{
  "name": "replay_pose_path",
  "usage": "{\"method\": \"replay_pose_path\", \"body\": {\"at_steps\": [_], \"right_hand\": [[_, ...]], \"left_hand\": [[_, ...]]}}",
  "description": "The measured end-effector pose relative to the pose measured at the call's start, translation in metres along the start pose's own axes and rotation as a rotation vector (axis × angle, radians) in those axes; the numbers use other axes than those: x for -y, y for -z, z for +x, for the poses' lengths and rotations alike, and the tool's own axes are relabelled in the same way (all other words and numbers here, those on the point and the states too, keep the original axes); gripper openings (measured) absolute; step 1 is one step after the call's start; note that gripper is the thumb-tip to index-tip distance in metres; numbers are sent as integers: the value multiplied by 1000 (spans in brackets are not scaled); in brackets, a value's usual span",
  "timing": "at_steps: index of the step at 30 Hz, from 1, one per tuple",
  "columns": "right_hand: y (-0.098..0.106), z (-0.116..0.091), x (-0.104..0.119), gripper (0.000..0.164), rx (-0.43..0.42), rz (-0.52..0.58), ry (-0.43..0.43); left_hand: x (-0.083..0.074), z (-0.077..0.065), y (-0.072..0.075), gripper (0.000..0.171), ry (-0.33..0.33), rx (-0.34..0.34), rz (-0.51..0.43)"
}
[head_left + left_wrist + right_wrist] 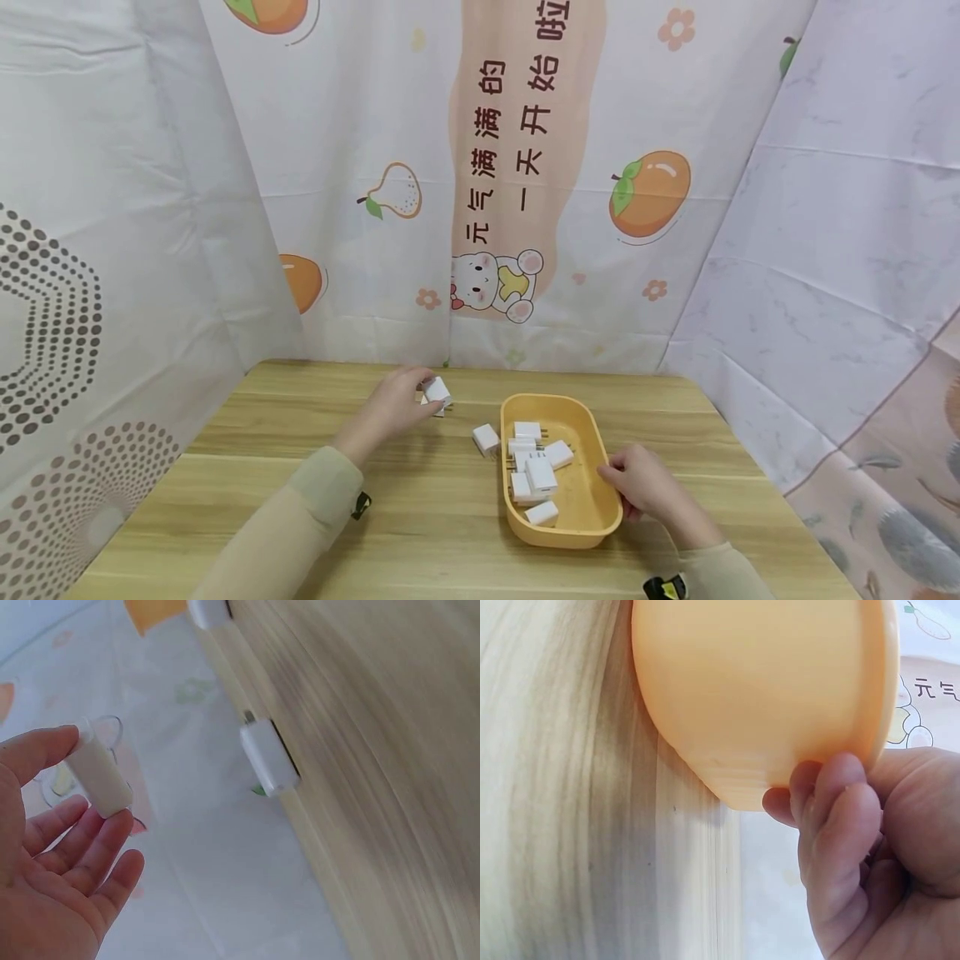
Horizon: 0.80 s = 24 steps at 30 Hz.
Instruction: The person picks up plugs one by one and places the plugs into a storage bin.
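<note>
My left hand (pixel 388 408) pinches a white plug-in charger (pixel 99 772) between thumb and fingertips, lifted off the table. Just beneath it in the head view, a second white charger (pixel 270 756) lies on the wood. A third charger (pixel 486 439) lies between that hand and the orange plastic tray (pixel 592 496), close to the tray's left wall. Several white chargers (pixel 541 475) are piled inside the tray, mostly along its left side. At the tray's right side, my right hand (pixel 647 482) grips the rim with thumb and curled fingers.
The wooden table (pixel 420 525) runs back to a printed curtain (pixel 360 275). More cloth hangs along the left and right sides of the table.
</note>
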State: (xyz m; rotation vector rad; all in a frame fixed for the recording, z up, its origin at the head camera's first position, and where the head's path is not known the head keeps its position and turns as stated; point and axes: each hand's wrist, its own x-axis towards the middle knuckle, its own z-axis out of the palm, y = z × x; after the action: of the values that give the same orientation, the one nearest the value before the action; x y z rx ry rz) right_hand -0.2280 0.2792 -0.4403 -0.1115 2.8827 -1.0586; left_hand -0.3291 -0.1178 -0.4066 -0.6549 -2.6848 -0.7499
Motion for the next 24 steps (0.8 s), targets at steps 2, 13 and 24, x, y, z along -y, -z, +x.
{"method": "replay_pose_path", "body": {"at_steps": [2, 13, 24], "right_hand": [[0, 0, 0, 30, -1, 0, 2], [0, 0, 0, 31, -4, 6, -6], [1, 0, 1, 27, -6, 8, -4]], "left_hand": [[-5, -3, 0, 45, -27, -17, -14], [-24, -12, -2, 39, -133, -40, -90], [-41, -12, -11, 41, -174, -1, -81]]}}
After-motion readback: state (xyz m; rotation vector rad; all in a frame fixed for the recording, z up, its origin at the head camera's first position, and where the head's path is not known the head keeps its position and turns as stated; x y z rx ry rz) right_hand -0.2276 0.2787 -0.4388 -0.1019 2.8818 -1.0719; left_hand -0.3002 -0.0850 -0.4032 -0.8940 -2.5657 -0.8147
